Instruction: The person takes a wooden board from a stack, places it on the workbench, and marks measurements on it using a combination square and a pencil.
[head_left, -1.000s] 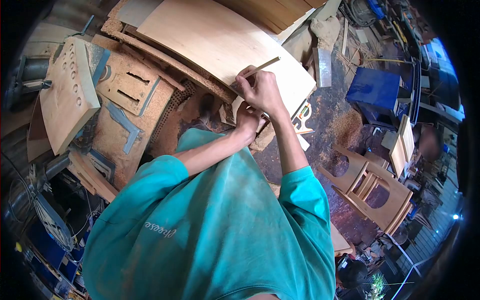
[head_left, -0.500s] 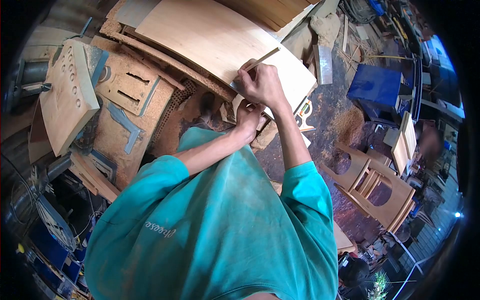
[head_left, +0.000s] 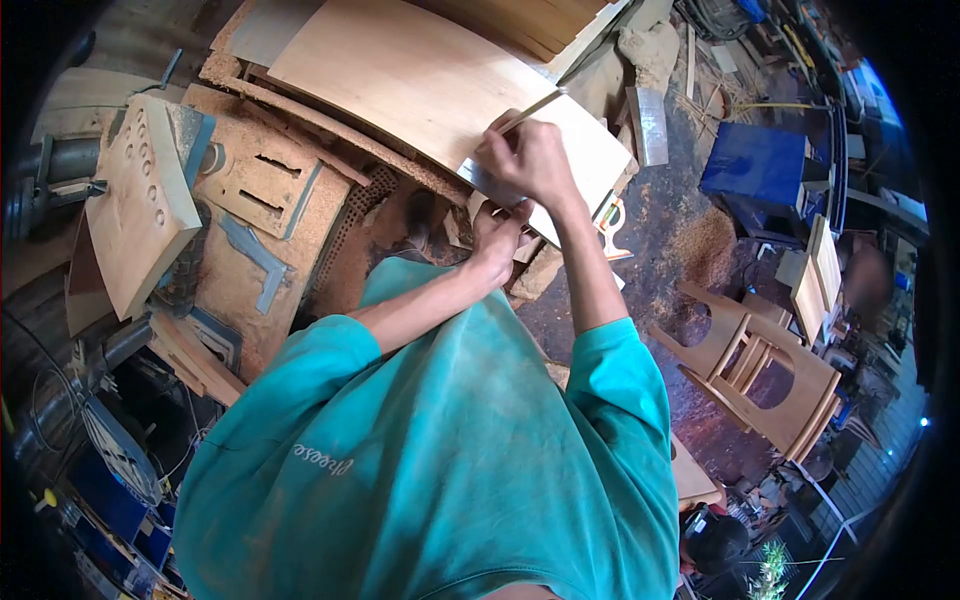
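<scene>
My right hand is closed around a pencil, whose back end points up to the right. The hand rests over the near edge of a broad pale wooden board, and it hides the pencil's tip. Beneath my right hand a flat metal blade, seemingly part of a square, lies on the board. My left hand is curled at the board's near edge, just below that blade, and seems to grip the square. Its fingertips are partly hidden by the right hand.
Left of me stands a sawdust-covered machine table with a drilled wooden block beside it. Curved chair parts and a blue box are on the right. A small level-like tool shows past the board's edge.
My right hand has shifted slightly with the pencil, which now leans a little further right. More of the metal blade shows. The left hand stays at the board's edge.
</scene>
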